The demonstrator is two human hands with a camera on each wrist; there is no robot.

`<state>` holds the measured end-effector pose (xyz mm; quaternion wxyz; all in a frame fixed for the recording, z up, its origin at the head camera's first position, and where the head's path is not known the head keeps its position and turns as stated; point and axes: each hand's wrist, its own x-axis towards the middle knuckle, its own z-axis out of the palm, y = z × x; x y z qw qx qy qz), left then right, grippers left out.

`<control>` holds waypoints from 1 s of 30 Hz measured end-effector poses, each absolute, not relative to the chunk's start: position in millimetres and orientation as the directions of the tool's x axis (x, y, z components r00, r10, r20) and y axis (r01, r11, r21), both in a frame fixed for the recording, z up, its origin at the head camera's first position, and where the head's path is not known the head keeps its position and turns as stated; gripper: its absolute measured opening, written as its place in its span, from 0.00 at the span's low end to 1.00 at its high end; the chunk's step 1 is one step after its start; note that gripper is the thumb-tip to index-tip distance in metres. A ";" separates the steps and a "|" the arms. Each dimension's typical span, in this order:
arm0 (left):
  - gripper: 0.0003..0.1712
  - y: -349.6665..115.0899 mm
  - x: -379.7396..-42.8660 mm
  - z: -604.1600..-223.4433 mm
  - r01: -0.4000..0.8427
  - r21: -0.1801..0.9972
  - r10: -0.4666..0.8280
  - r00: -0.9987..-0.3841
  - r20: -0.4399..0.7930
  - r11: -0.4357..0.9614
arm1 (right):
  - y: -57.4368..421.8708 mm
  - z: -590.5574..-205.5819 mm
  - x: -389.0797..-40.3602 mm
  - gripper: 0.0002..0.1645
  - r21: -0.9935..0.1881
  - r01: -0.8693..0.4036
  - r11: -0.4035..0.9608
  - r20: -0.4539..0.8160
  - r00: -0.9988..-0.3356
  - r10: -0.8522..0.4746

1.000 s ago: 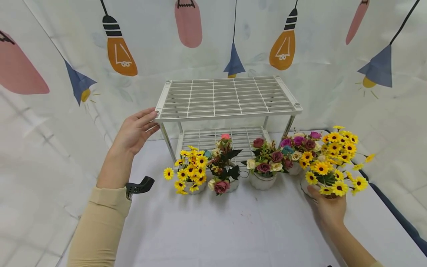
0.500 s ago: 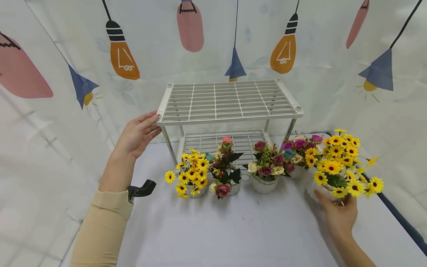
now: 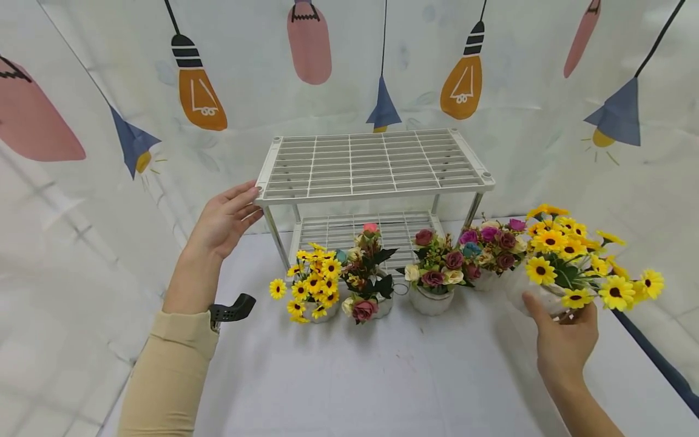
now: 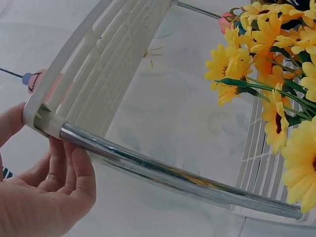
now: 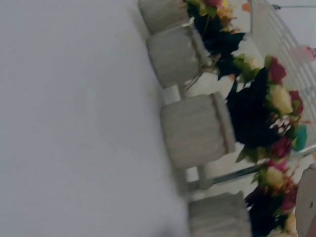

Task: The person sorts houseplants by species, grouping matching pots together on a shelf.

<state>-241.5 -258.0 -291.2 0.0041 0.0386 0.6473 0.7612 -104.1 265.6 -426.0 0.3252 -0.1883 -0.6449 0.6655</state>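
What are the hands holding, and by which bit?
The right hand holds yellow flowers by their white pot. The left hand holds the rack by its top front-left corner.

White cloth-covered table (image 3: 338, 388): surface contents

White two-tier slatted rack with silvery tubular legs (image 3: 377, 195) stands at rear. Before it, left to right: whitish pot of yellow daisy-like flowers (image 3: 314, 283); whitish pot of dusky-pink roses and dark leaves (image 3: 383, 286); whitish pot of mauve-and-cream roses (image 3: 434, 279). Just right of rack: whitish pot of purple-teal-cream blooms (image 3: 506, 240).
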 end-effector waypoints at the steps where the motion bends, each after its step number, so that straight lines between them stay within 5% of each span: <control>1: 0.42 -258.1 -241.4 -291.3 0.043 0.986 0.057 -0.997 0.053 -0.162 | 263.9 -421.3 -104.1 0.49 -0.978 -0.207 0.038 0.180 -0.726 0.664; 20: 0.42 -259.3 -243.5 -292.5 0.056 0.982 0.052 -0.996 0.066 -0.183 | 203.8 -341.8 -124.6 0.44 -0.798 -0.599 -0.066 0.519 -0.738 0.431; 30: 0.38 -256.0 -245.5 -298.1 0.082 0.976 0.012 -0.996 0.086 -0.202 | 158.9 -309.1 -146.2 0.40 -0.710 -0.674 -0.206 0.616 -0.735 0.282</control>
